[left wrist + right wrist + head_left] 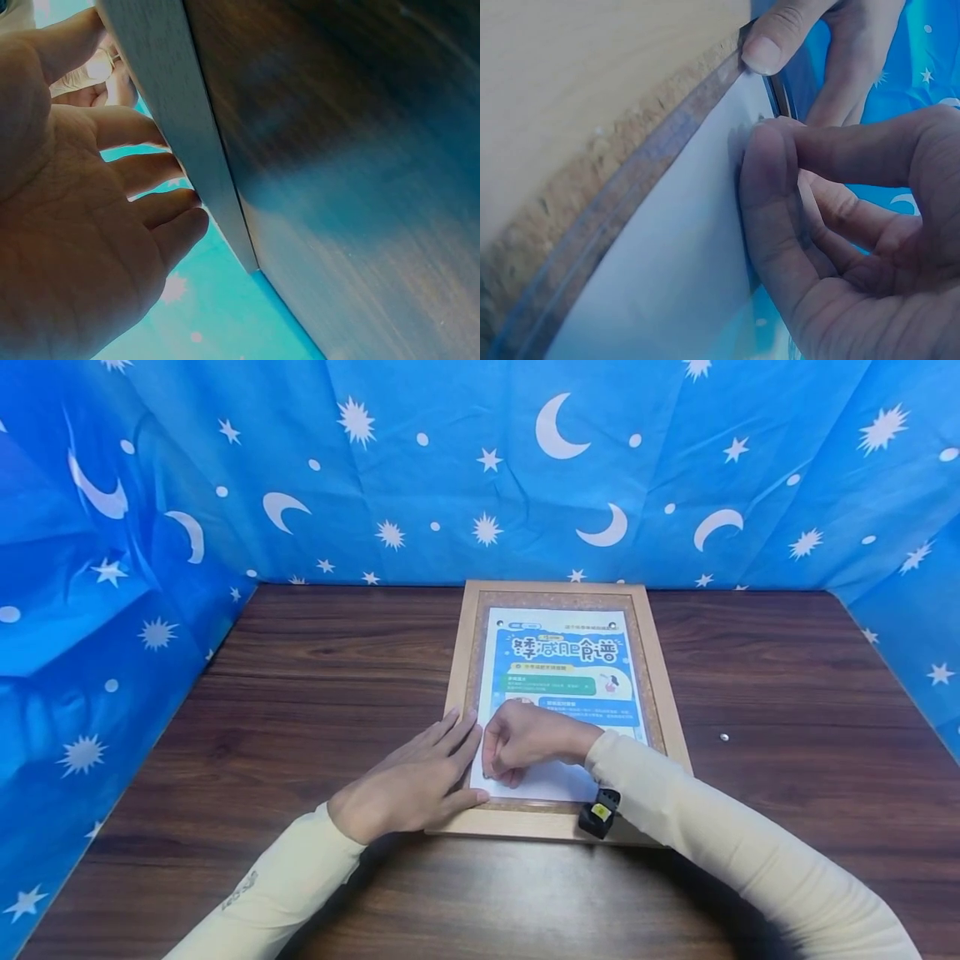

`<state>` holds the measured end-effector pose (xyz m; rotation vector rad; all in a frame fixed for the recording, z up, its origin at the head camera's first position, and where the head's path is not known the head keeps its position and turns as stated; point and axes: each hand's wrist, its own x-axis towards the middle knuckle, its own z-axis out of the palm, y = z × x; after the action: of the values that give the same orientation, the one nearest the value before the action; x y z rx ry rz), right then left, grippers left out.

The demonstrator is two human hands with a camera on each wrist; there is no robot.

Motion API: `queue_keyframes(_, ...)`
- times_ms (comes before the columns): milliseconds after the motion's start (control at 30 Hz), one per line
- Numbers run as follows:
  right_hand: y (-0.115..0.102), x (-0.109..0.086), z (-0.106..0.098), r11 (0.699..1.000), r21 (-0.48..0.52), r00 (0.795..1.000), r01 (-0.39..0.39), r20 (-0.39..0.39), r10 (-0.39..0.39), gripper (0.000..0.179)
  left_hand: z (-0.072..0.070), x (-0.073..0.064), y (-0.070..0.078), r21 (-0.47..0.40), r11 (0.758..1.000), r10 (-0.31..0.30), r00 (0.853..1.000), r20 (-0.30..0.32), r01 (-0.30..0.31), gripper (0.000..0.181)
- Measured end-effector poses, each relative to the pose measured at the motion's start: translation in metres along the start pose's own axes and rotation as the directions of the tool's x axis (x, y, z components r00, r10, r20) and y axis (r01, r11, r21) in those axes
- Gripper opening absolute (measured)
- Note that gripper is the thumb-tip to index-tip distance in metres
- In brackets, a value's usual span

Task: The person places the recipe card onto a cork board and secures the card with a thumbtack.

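A printed paper sheet [570, 647] lies on a wood-framed cork board [667, 718], with a silver thumbtack [500, 623] at its upper left corner and another tack [612, 625] at the upper right. At the sheet's lower left corner, my right hand [528, 739] pinches a small thumbtack [486, 776] between thumb and index finger, the fingertips close against the paper. Most of that tack is hidden by the fingers. My left hand [420, 777] rests along the board's left edge, fingers extended over the frame [169, 112], its thumb [763, 54] touching the sheet's lower left corner.
A loose silver thumbtack [723, 737] lies on the dark wooden table [330, 677], right of the board. A black wrist device [598, 814] with a yellow label hangs over the board's lower edge. Blue cloth [450, 468] with moons and stars encloses the table's back and sides.
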<state>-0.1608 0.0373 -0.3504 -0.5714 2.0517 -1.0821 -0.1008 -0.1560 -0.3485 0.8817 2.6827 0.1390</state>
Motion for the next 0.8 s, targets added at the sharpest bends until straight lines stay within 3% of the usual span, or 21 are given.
queue_keyframes(800,-0.0019,0.0023,-0.0026,0.998,0.008,0.998,-0.068,0.001,0.068,0.010,-0.0020,-0.0006,0.0014,-0.010,1.000,-0.007,1.000,0.006,0.007,0.081)
